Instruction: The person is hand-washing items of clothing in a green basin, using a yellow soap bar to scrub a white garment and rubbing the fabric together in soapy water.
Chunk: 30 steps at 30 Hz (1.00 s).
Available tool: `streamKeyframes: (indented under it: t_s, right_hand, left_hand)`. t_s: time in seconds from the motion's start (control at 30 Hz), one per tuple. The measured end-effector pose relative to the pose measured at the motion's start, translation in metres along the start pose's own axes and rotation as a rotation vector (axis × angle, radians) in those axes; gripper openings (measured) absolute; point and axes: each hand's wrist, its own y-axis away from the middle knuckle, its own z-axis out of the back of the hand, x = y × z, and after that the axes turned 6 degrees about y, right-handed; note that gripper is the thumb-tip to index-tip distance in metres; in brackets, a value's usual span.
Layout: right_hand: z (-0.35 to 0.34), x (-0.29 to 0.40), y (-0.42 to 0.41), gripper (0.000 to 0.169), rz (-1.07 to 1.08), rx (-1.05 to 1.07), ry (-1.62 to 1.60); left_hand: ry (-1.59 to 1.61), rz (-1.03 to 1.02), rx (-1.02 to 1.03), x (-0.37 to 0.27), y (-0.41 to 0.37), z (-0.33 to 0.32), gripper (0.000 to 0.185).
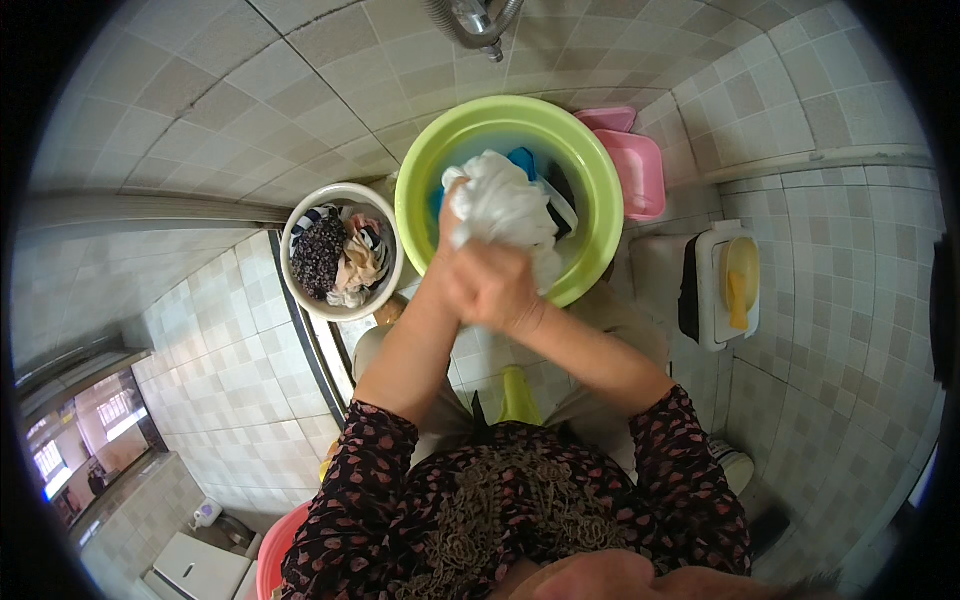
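Observation:
A large green plastic basin [606, 247] stands before me with cloudy water in it. Above it I hold a bunched wet white cloth [501, 196]. My left hand [452, 214], on the far left side of the bundle, is closed around the cloth, its fingers mostly hidden. My right hand [491, 283] is closed into a fist at the near end of the cloth, slightly blurred, close against my left wrist. Blue cloth [523, 162] and a dark and white garment [561, 206] lie in the basin beside the bundle.
A whitish basin [398, 259] of clothes stands left of the green one. Pink plastic basins [651, 176] lean at the right wall. A white lidded bin [711, 300] bears a yellow item. Above hangs a metal tap with a hose [491, 37]. A pink tub [274, 547] is behind me.

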Motion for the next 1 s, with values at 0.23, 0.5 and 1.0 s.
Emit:
streamKeyframes:
  t_s: [0.23,0.5,1.0]
  right_hand:
    - [0.023,-0.085,-0.045,0.022,-0.598,-0.112,0.29]
    - [0.065,-0.073,-0.049,0.03,-1.118,-0.141,-1.313]
    - [0.01,-0.004,-0.009,0.021,-0.065,-0.04,0.18]
  left_hand:
    - [-0.585,-0.016,-0.661,0.051,0.002,-0.053,0.04]
    - [-0.323,-0.057,-0.341,0.01,-0.012,-0.069,0.037]
    - [-0.212,-0.081,-0.096,0.024,-0.004,-0.049,0.026]
